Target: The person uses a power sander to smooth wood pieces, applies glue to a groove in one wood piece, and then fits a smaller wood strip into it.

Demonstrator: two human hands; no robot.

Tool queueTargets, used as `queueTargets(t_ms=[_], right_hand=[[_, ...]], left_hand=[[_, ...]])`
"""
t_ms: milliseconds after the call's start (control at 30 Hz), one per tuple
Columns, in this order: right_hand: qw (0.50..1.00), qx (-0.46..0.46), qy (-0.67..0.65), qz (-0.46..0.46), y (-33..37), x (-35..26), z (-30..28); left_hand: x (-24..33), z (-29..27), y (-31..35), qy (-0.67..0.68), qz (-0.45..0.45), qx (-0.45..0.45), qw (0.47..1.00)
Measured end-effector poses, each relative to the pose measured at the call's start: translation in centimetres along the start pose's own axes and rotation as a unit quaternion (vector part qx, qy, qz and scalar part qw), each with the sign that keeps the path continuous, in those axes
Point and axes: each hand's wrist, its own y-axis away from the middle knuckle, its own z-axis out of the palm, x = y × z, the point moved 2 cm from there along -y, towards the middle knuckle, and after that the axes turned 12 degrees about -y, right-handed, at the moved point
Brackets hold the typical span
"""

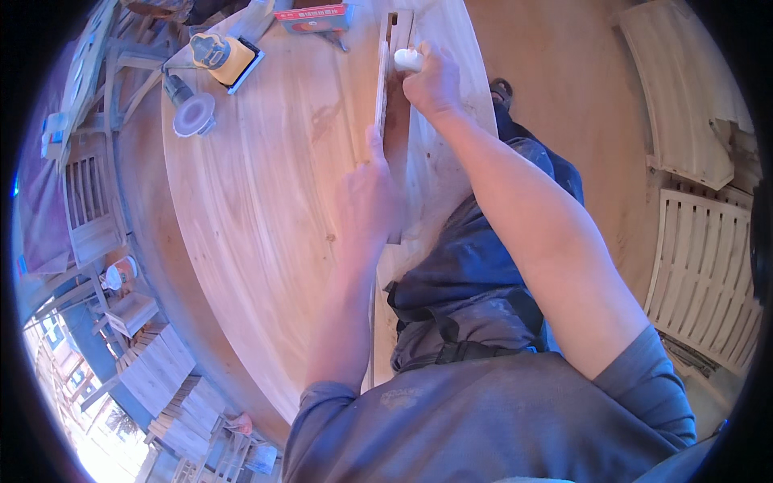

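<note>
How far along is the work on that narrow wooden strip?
Done: cannot tell; no finished stretch stands out. In hand: the left hand steadies the wooden strip on the table, and the right hand presses a small white object at its far end. Left: the near stretch.

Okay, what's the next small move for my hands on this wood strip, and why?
Probably draw the white block in the right hand back along the narrow wood strip toward the left hand: the block sits at the strip's far end, and the left hand presses the near part.
</note>
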Motion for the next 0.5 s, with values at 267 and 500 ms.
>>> queueTargets(t_ms=[267, 500], right_hand=[[1.000, -0.009, -0.003, -0.016, -0.2, -0.1, -0.1], [0.997, -0.043, 0.054, -0.017, -1.5, 1.0, 0.0]], left_hand=[[-1.7, 0.7, 12.8, 0.029, -0.032, -0.035, 0.998], [-4.6, 3.6, 24.0, 0.120, -0.145, -0.091, 0.978]])
